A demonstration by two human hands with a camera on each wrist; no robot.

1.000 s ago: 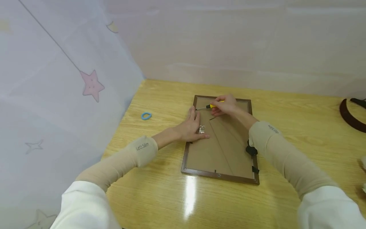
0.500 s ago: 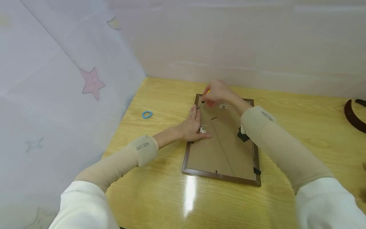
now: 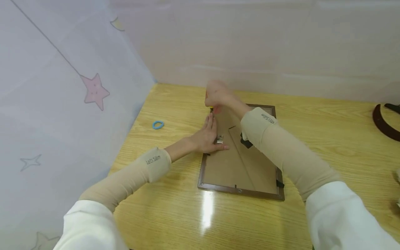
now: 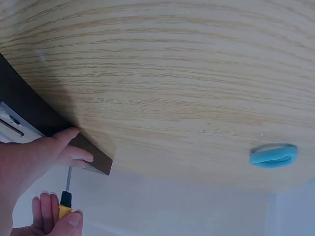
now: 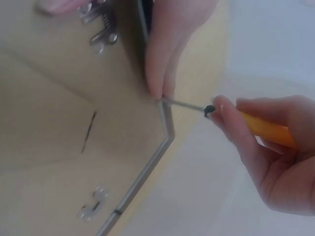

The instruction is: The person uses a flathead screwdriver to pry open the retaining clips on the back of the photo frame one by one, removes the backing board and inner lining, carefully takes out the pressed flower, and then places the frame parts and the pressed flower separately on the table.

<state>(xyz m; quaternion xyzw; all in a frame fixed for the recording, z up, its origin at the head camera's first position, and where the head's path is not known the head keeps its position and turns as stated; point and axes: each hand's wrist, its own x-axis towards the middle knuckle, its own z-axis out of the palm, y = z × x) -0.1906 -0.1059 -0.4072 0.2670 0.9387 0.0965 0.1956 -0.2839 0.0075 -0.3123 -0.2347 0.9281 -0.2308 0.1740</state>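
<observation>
A brown picture frame point(image 3: 218, 189) lies back side up on the wooden table, its tan backing board point(image 3: 225, 173) showing. My left hand point(image 3: 204, 139) rests on its left edge, fingers extended, thumb over the board beside a metal hanger point(image 3: 220, 139). My right hand point(image 3: 217, 94) grips a yellow-handled screwdriver point(image 5: 268, 129) above the frame's far left corner. The screwdriver's thin shaft point(image 4: 69, 179) reaches down to the frame edge, right by my left fingertips. What the tip touches is hidden by those fingers. A second metal hanger point(image 5: 92, 202) shows in the right wrist view.
A blue ring-shaped band point(image 3: 158, 125) lies on the table point(image 3: 162, 215), left of the frame. Dark curved objects point(image 3: 385, 123) sit at the far right. Light printed cloth point(image 3: 250, 48) stands behind and to the left. Black tabs point(image 3: 280, 184) stick out along the frame's right side.
My right hand has moved left with the screwdriver, which has swung from lying low over the board to standing steeper at the frame's left edge. The left hand stays in place.
</observation>
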